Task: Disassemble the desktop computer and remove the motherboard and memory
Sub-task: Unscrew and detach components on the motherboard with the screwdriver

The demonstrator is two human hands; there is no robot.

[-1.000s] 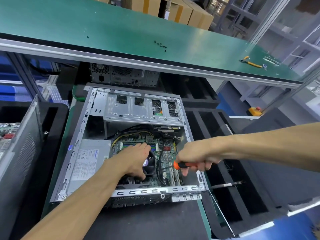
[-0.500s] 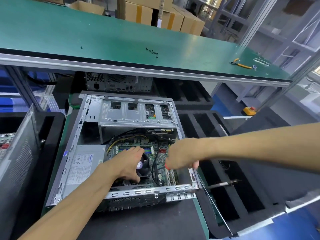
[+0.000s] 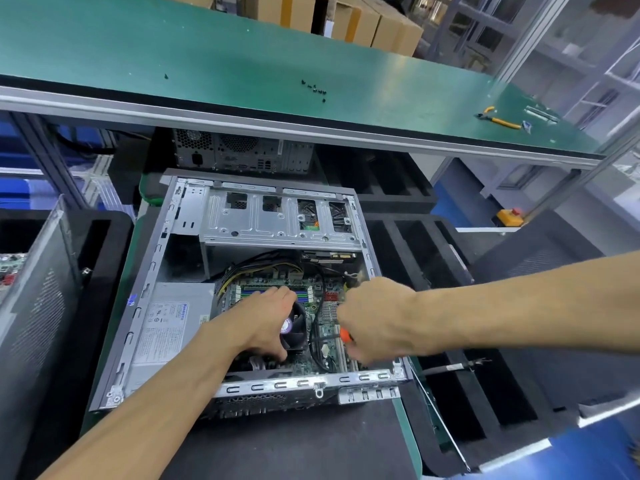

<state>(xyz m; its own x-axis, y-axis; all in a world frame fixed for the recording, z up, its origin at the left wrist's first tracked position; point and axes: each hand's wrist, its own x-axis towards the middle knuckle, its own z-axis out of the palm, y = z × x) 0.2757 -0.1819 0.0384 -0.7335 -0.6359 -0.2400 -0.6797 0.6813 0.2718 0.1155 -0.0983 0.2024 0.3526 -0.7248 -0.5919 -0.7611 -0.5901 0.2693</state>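
While both hands work inside the open desktop case (image 3: 180,271), the left hand (image 3: 266,323) lies over the CPU fan (image 3: 294,329), fingers spread across its top and thumb hooked at the near edge, gripping it. Right hand (image 3: 377,320), just beside the left, is curled tight around a screwdriver (image 3: 345,336); only a bit of orange handle shows under the fist, tip hidden. Motherboard (image 3: 327,323) sits under and between the hands, still in the case. Memory slots (image 3: 304,293) just beyond the left fingertips; can't tell if sticks are seated. Power supply (image 3: 169,327) left of the left forearm. Drive cage (image 3: 277,220) beyond both hands. On the green bench (image 3: 173,46) farther out: loose screws (image 3: 315,89), yellow-handled pliers (image 3: 498,120) far right.
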